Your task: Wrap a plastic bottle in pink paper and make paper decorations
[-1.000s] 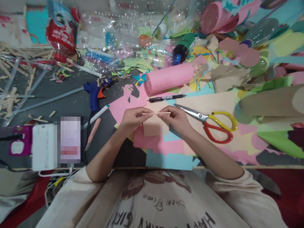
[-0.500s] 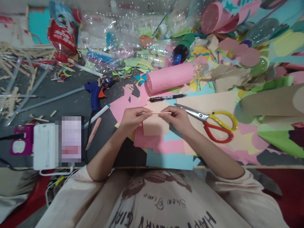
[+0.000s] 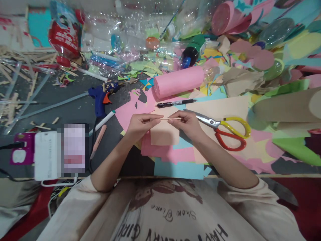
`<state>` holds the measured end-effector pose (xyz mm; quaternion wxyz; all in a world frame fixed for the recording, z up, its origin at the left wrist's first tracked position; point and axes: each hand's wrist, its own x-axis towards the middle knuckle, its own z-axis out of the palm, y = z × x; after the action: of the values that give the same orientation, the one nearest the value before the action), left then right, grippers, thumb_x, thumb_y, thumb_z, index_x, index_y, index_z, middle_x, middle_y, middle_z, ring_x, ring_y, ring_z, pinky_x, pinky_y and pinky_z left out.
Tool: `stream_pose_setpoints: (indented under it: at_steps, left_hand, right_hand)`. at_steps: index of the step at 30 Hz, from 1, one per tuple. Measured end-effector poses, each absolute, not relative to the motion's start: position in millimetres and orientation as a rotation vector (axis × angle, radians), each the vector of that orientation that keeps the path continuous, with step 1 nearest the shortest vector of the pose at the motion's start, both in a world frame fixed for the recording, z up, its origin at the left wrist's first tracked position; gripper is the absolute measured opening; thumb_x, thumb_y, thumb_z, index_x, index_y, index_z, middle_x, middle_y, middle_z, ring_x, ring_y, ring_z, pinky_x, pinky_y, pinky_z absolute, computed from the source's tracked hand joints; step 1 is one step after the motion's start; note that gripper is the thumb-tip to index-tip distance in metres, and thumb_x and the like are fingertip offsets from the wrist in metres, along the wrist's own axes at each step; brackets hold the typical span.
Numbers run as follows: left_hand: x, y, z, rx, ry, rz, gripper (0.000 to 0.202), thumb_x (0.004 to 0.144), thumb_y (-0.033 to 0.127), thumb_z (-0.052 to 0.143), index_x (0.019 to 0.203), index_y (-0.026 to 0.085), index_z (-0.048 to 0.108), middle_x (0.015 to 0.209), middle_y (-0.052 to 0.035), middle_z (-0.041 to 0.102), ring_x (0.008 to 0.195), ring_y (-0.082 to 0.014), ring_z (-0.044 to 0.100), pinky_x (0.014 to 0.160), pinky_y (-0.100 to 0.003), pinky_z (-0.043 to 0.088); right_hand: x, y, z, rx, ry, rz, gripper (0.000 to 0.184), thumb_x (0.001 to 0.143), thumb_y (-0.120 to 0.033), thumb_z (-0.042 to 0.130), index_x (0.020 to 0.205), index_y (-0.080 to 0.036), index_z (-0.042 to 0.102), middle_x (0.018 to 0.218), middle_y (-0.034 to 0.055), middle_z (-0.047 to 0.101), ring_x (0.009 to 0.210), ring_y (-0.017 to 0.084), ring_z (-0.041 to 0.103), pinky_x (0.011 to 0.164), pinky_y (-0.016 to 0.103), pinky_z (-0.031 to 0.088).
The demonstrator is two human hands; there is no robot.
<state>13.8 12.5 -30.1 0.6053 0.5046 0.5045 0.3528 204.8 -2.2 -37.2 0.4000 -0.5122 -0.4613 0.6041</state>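
Observation:
A small peach sheet of paper hangs between my hands, its far edge showing as a thin pale line. My left hand is closed in a pinch on the left part of that edge. On the right part, my right hand pinches with thumb and fingers. Whether the edge is folded or rolled I cannot tell. Just beyond lies a black pen. Scissors with one yellow and one red handle rest by my right hand, their tips partly hidden behind it.
A pink-wrapped bottle lies beyond the pen. To the left are a blue glue gun, a pink-handled cutter-like tool and a white power bank. Paper scraps, sticks and plastic bottles crowd the far side.
My left fingers have stretched slightly to the right along the paper's edge. The paper's near edge has shifted a little toward me. Both hands keep their pinch.

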Motion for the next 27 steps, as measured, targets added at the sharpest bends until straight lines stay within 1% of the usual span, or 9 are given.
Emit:
stream_pose_setpoints:
  at_steps: [5, 7, 11, 14, 19, 23, 25, 27]
  left_hand:
    - [12.3, 10.0, -29.2, 1.220, 1.222, 0.814, 0.020, 0.070, 0.033, 0.077, 0.084, 0.019, 0.082, 0.081, -0.0052, 0.078, 0.071, -0.0156, 0.068, 0.060, -0.022, 0.051]
    - [12.2, 9.1, -28.5, 1.251, 1.234, 0.798, 0.020, 0.071, 0.033, 0.076, 0.084, 0.020, 0.082, 0.082, -0.0050, 0.079, 0.072, -0.0162, 0.069, 0.060, -0.022, 0.052]
    - [12.4, 8.2, -28.7, 1.306, 1.227, 0.772, 0.021, 0.072, 0.036, 0.075, 0.084, 0.020, 0.081, 0.086, -0.0064, 0.079, 0.074, -0.0176, 0.070, 0.061, -0.023, 0.053]
    - [12.6, 8.6, -29.1, 1.318, 1.231, 0.762, 0.023, 0.072, 0.038, 0.075, 0.084, 0.019, 0.081, 0.086, -0.0076, 0.079, 0.075, -0.0179, 0.070, 0.060, -0.023, 0.053]
    - [13.5, 10.6, -29.1, 1.294, 1.191, 0.727, 0.023, 0.072, 0.037, 0.073, 0.083, 0.017, 0.079, 0.086, -0.0069, 0.078, 0.076, -0.0164, 0.069, 0.061, -0.022, 0.050]
    - [15.5, 10.2, -28.9, 1.391, 1.162, 0.680, 0.029, 0.078, 0.041, 0.067, 0.091, 0.017, 0.076, 0.092, -0.0059, 0.077, 0.073, -0.0136, 0.066, 0.058, -0.020, 0.045]
    - [16.6, 9.4, -28.2, 1.434, 1.137, 0.663, 0.030, 0.080, 0.044, 0.064, 0.091, 0.018, 0.074, 0.093, -0.0056, 0.076, 0.077, -0.0148, 0.067, 0.061, -0.021, 0.047]
    - [17.2, 8.6, -27.4, 1.445, 1.123, 0.660, 0.029, 0.081, 0.045, 0.064, 0.087, 0.018, 0.074, 0.092, -0.0053, 0.077, 0.084, -0.0169, 0.069, 0.069, -0.022, 0.050]
  right_hand:
    - [204.6, -3.0, -36.8, -1.295, -1.174, 1.560, 0.029, 0.067, -0.045, 0.078, 0.073, -0.019, 0.069, 0.069, 0.0003, 0.065, 0.060, 0.011, 0.051, 0.058, 0.027, 0.042]
    - [204.2, -4.1, -35.8, -1.310, -1.209, 1.561, 0.029, 0.069, -0.046, 0.076, 0.074, -0.019, 0.069, 0.071, 0.0014, 0.065, 0.063, 0.013, 0.052, 0.059, 0.027, 0.041]
    - [204.7, -4.7, -32.5, -1.363, -1.346, 1.524, 0.032, 0.078, -0.048, 0.067, 0.066, -0.018, 0.066, 0.063, -0.0001, 0.056, 0.060, 0.012, 0.045, 0.056, 0.027, 0.035]
    - [206.3, -3.2, -31.3, -1.324, -1.423, 1.534, 0.032, 0.081, -0.047, 0.064, 0.066, -0.018, 0.064, 0.062, -0.0013, 0.054, 0.060, 0.012, 0.043, 0.059, 0.027, 0.036]
    - [206.5, -2.3, -33.9, -1.308, -1.455, 1.495, 0.029, 0.082, -0.044, 0.065, 0.069, -0.018, 0.065, 0.067, 0.0001, 0.060, 0.063, 0.013, 0.048, 0.063, 0.027, 0.038]
    - [204.7, -4.1, -35.5, -1.297, -1.465, 1.480, 0.030, 0.082, -0.045, 0.064, 0.070, -0.018, 0.066, 0.067, 0.0003, 0.062, 0.062, 0.013, 0.048, 0.061, 0.027, 0.038]
    - [204.2, -5.0, -35.2, -1.284, -1.478, 1.481, 0.032, 0.083, -0.047, 0.063, 0.069, -0.018, 0.066, 0.067, 0.0004, 0.062, 0.062, 0.013, 0.048, 0.062, 0.027, 0.038]
    - [204.2, -5.6, -34.5, -1.270, -1.495, 1.480, 0.034, 0.083, -0.049, 0.062, 0.069, -0.018, 0.065, 0.067, 0.0004, 0.062, 0.061, 0.012, 0.048, 0.061, 0.027, 0.038]
